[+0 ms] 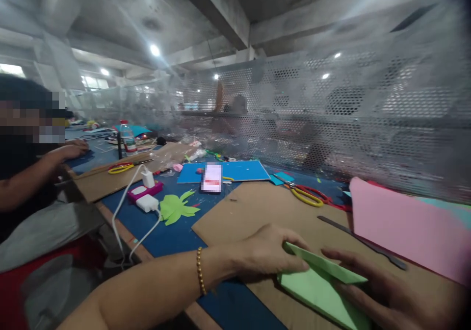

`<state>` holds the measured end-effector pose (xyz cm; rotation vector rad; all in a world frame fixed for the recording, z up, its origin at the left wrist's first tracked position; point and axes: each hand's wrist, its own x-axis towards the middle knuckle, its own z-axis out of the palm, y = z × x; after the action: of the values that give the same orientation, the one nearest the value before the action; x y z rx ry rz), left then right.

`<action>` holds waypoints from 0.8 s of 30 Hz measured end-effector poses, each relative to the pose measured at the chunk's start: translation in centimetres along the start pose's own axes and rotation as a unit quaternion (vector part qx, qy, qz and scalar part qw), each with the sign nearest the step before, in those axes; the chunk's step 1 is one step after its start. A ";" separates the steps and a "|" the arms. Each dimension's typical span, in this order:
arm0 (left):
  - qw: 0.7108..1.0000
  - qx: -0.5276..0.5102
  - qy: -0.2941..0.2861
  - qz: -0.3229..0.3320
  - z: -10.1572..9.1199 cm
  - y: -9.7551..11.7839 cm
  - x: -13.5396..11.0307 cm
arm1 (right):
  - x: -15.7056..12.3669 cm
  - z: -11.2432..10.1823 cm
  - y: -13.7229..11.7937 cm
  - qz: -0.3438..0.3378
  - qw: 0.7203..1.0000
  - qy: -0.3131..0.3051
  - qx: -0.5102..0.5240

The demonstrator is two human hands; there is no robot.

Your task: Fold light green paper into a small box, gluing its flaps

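Observation:
A folded sheet of light green paper (324,291) lies over the brown cardboard at the lower right, its upper flap raised. My left hand (270,251), with a beaded bracelet at the wrist, pinches the flap's left end between thumb and fingers. From the right, my right hand (390,291) grips the flap's other end, its thumb and fingers on either side of the paper. A dark flat metal strip (362,239) rests on the cardboard (253,207) beyond my hands. Scissors with yellow and red handles (307,195) lie farther back.
Pink paper (397,227) lies at the right. Left of the cardboard are a green leaf-shaped cutout (178,207) and a purple power strip (145,192) with white cables. A phone (212,178) stands by a blue board (246,171). A person (25,173) sits at the left; a perforated screen (294,109) borders the table.

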<state>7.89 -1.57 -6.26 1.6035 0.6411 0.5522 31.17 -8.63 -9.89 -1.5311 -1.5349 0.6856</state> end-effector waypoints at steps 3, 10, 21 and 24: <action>1.000 -0.004 0.008 0.006 0.6 0.4 -0.2 | -0.4 -0.6 -2.2 0.010 0.998 -0.054 -0.002; 0.999 -0.035 0.020 -0.018 1.7 0.2 -0.7 | -1.7 0.5 -4.6 0.001 0.995 -0.066 0.070; 0.997 -0.071 0.027 -0.027 1.4 0.2 -0.3 | -1.3 0.5 -3.7 0.028 0.993 -0.062 0.100; 0.997 -0.070 0.028 -0.031 1.5 0.3 -0.4 | -1.6 0.4 -3.9 0.014 0.998 -0.058 0.030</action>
<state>8.68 -2.97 -6.15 1.4358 0.6774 0.5843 28.66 -10.55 -7.11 -1.4921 -1.5665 0.8424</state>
